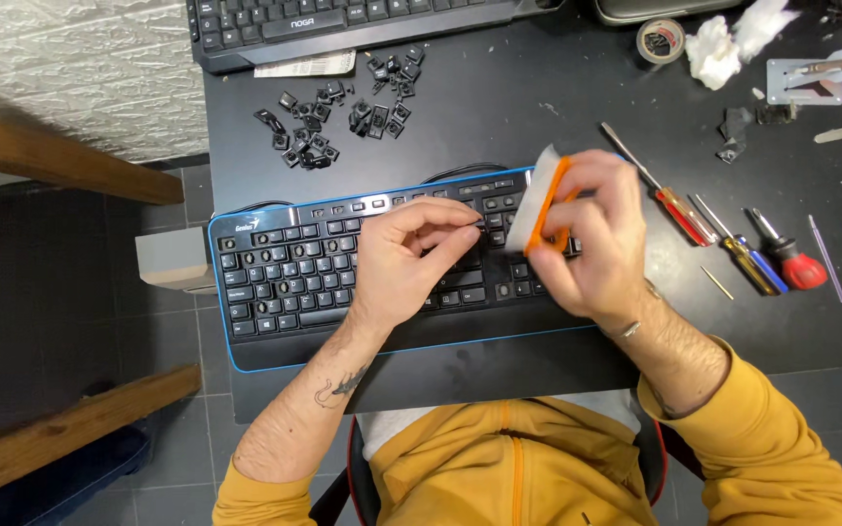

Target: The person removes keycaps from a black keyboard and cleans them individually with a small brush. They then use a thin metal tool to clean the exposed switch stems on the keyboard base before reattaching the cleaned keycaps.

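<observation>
Keyboard [343, 278], black with a blue edge, lies flat near the front of the dark table [538, 107], square to the person so both hands reach its keys; left hand [411, 248] rests on the middle rows, fingers pinched together, perhaps on a small part too tiny to make out; right hand [592, 239] is closed around an orange-and-white brush [543, 200], blurred, hiding the keys beneath; loose keycaps [338, 122] lie behind.

Screwdrivers [723, 229] crowd right; loose keycaps [338, 117] behind keyboard [275, 282].
</observation>
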